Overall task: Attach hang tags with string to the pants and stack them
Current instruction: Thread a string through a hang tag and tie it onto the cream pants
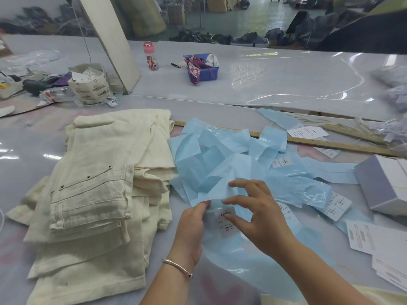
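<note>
Blue backing strips [220, 164] are lying heaped at 12 o'clock from your hands, and you are working the near one. Your left hand [191, 225] is pinching its edge between thumb and fingers; your right hand [257, 216] is hovering over it with fingers spread and loose, gripping nothing, fingertips at the white sticker [226, 223]. Cream pants [92, 183] are sitting stacked at 9 o'clock. Hang tags [308, 131] are lying at 2 o'clock by the wooden ruler [330, 144]. Judging the step: you are peeling a label, tagging not yet begun. Next move is calling for a clean peel, then reaching for tag and string.
</note>
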### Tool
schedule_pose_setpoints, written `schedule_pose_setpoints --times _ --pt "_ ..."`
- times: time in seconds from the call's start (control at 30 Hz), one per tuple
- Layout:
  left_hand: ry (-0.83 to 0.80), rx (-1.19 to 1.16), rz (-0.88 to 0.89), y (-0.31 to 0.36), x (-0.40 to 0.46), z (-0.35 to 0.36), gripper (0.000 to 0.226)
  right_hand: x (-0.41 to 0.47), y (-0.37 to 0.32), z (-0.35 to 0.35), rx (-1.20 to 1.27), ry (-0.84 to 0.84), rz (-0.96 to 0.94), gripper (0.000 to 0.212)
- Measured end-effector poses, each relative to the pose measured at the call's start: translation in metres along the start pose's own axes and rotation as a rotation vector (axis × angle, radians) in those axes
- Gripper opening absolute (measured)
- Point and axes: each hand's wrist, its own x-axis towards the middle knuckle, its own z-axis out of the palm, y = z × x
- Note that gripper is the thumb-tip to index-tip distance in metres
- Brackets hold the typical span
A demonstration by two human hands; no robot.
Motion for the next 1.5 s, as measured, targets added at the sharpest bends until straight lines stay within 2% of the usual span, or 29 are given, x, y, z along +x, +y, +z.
schedule_pose_setpoints --times 0.27,0.57,0.73,0.93,1.1,1.2,1.3,1.37,1.5 --pt "0.002 0.064 0.008 0.002 0.006 0.011 0.027 -0.004 0.008 -0.004 0.0 0.106 -0.002 0.014" --pt "0.002 0.086 0.013 -0.001 0.006 0.02 0.018 -0.008 0.007 -0.002 -0.005 0.083 -0.005 0.014" --pt "-0.026 0.114 0.028 -0.001 0.004 0.022 0.02 -0.014 0.005 0.001 0.011 0.155 0.009 0.017" --pt "0.055 0.207 0.066 -0.008 0.01 0.023 0.024 -0.018 0.003 -0.001 0.064 0.157 0.076 0.016" --pt "0.115 0.294 0.083 -0.016 0.019 0.021 0.024 -0.026 0.0 -0.011 0.079 0.065 0.064 0.015" --pt "0.166 0.321 0.116 -0.014 0.026 0.023 0.021 -0.036 0.003 -0.023 0.175 0.094 0.093 0.019" --pt "0.046 0.243 0.037 -0.011 0.028 0.028 0.019 -0.037 0.01 -0.031 0.122 0.156 0.115 0.019" --pt "-0.04 0.228 -0.015 -0.012 0.023 0.034 0.019 -0.032 0.016 -0.03 -0.005 0.115 0.113 0.02" --pt "-0.081 0.233 -0.012 -0.015 0.015 0.04 0.029 -0.025 0.021 -0.025 -0.133 0.035 0.141 0.021"
